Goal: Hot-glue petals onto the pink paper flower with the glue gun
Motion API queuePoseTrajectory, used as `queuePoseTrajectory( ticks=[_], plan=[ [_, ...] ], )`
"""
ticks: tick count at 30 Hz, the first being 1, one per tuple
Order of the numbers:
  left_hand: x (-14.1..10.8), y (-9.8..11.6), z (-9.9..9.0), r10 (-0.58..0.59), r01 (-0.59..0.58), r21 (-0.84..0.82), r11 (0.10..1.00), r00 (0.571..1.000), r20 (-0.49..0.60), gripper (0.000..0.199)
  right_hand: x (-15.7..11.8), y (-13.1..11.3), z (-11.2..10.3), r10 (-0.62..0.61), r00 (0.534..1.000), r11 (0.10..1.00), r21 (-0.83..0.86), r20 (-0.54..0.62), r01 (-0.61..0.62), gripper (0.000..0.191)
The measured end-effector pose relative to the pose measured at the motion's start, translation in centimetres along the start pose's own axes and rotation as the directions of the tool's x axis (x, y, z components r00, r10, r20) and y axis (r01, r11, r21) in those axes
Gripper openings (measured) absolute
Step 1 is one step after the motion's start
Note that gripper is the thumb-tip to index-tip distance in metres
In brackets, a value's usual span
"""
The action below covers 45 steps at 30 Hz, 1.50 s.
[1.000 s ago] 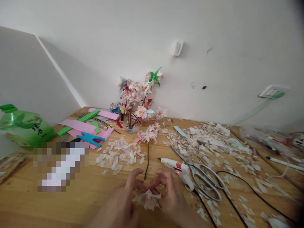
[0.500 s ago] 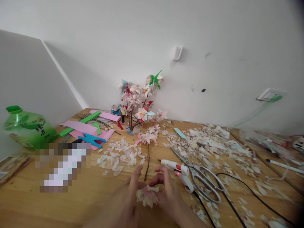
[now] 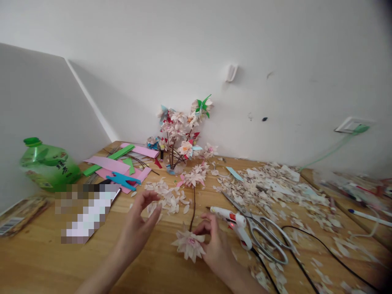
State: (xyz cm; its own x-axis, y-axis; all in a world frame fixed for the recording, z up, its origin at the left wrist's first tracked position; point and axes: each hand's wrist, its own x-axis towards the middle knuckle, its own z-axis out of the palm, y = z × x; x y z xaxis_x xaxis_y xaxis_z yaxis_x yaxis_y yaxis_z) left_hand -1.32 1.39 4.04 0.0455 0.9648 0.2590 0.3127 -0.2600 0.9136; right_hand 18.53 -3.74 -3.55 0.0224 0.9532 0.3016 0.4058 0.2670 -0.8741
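Observation:
My right hand (image 3: 211, 239) pinches a pale flower (image 3: 190, 243) with a pink centre, low in the middle of the view. My left hand (image 3: 142, 222) is apart from it, thumb and fingers spread, over the near edge of a heap of loose pale petals (image 3: 171, 198). Between the hands a brown stem (image 3: 193, 208) runs up to a second flower (image 3: 195, 175) with pink petals, lying on the table. Just right of my right hand lie a white glue gun (image 3: 228, 214) with a red light and large grey-handled scissors (image 3: 266, 234).
Behind stands a vase (image 3: 175, 168) of paper-like flowers. Pink and green strips (image 3: 110, 163), a blue clip-like item (image 3: 122, 179) and a green bottle (image 3: 49, 167) are at the left. Petal scraps (image 3: 269, 183) and black cables (image 3: 324, 241) cover the right side.
My left hand has left the flower and moved left and up toward the petals, its fingers opening. The flower remains in my right hand, and the view has shifted slightly.

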Motion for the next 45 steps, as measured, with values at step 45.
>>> queuePoseTrajectory(
  ticks=[45],
  plan=[
    [-1.8,-3.5,3.7,-0.226,0.499,-0.480,0.722,0.825,0.517,0.064,0.6,0.1,1.9,0.120,0.987,0.942,0.303,0.109,-0.148,0.049]
  ],
)
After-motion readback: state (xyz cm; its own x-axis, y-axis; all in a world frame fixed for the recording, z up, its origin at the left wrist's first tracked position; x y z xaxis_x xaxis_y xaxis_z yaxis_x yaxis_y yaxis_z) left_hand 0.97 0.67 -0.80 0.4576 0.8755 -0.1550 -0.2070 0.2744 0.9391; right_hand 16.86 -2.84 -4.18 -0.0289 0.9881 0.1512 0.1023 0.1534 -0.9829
